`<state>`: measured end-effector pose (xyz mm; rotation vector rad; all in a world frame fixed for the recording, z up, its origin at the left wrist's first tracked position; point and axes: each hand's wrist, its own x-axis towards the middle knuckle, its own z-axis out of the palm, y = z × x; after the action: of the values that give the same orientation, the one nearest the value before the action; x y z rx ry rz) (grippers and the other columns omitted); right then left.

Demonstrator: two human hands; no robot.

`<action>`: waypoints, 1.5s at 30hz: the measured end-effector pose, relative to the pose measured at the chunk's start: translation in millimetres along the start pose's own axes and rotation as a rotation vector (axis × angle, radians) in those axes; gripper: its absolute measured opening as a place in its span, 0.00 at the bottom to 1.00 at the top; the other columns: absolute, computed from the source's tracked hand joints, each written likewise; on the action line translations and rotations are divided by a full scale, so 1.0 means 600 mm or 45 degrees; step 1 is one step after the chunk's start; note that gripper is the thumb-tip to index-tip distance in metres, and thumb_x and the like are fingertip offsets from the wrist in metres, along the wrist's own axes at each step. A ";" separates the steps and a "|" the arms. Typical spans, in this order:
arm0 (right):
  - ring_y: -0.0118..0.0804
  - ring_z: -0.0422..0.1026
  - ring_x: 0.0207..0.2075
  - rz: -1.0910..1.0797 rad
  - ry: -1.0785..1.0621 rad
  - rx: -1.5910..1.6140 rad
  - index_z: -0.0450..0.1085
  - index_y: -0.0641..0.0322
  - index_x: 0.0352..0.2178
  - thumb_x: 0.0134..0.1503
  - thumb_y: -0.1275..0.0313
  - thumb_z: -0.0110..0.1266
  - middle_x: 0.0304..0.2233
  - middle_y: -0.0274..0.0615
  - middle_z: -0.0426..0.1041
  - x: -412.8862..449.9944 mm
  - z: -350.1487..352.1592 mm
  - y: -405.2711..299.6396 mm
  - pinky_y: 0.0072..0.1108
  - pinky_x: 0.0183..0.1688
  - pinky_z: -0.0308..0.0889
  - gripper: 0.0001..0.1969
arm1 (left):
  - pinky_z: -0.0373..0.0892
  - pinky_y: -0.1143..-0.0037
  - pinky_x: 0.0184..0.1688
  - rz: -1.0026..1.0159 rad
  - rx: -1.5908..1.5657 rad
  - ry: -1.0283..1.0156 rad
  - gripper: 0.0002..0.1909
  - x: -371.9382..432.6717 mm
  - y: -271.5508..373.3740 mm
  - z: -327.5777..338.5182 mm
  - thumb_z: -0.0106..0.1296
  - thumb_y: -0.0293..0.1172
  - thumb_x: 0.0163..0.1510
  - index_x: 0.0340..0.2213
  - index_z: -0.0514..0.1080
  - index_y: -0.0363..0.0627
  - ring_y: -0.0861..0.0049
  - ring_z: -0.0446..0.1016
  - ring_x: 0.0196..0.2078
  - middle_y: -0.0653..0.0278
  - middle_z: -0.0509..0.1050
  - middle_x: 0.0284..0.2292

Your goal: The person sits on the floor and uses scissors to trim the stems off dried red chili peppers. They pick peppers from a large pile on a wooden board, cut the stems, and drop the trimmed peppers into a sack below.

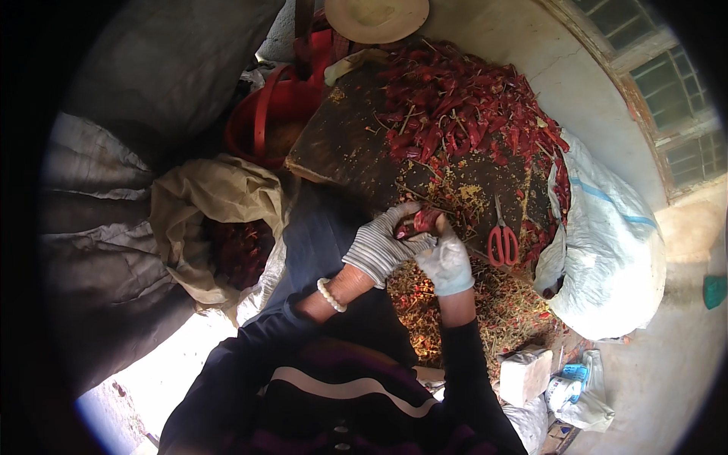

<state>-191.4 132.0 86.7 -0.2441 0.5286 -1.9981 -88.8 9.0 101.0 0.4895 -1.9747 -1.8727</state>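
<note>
Both hands meet over the near edge of a dark work surface (352, 131). My left hand (384, 244), in a striped glove, is curled around dried red chili peppers (425, 219). Against the same peppers, my right hand (447, 259) in a pale glove pinches at their right end. Red-handled scissors (502, 244) lie on the surface to the right, blades pointing away. A large heap of dried red chilies (460, 102) covers the far part, with yellow seeds (471, 196) and stem bits scattered nearer me.
An open woven sack (222, 193) holding chilies stands at left, with a red bucket (267, 125) behind it. A white sack (608, 244) leans at right by the wall. Stems and chili scraps (512, 301) cover the ground below; a pale block (526, 375) sits lower right.
</note>
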 end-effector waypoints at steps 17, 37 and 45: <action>0.35 0.70 0.43 -0.651 0.391 -1.782 0.68 0.64 0.44 0.56 0.52 0.51 0.43 0.43 0.70 -0.039 0.073 0.009 0.25 0.43 0.68 0.26 | 0.71 0.74 0.31 0.126 0.073 -0.016 0.13 -0.021 -0.009 -0.015 0.63 0.36 0.42 0.31 0.74 0.45 0.65 0.74 0.27 0.58 0.75 0.26; 0.25 0.67 0.30 -0.405 0.528 -0.854 0.67 0.62 0.24 0.59 0.60 0.51 0.25 0.35 0.69 -0.043 0.054 0.033 0.20 0.34 0.64 0.16 | 0.70 0.78 0.30 0.360 0.500 -0.242 0.13 -0.022 -0.016 -0.026 0.59 0.26 0.42 0.33 0.74 0.41 0.72 0.74 0.26 0.56 0.74 0.27; 0.24 0.67 0.21 -0.488 0.420 -1.351 0.70 0.61 0.27 0.56 0.60 0.55 0.20 0.32 0.66 -0.006 -0.070 -0.057 0.17 0.25 0.65 0.14 | 0.67 0.84 0.23 -0.282 -0.489 -0.178 0.06 -0.010 0.002 -0.029 0.60 0.27 0.49 0.29 0.72 0.43 0.89 0.68 0.21 0.71 0.71 0.22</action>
<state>-232.9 159.6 65.7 -0.6985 1.8513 -1.9342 -74.9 -3.1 102.8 0.4880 -1.6319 -2.4142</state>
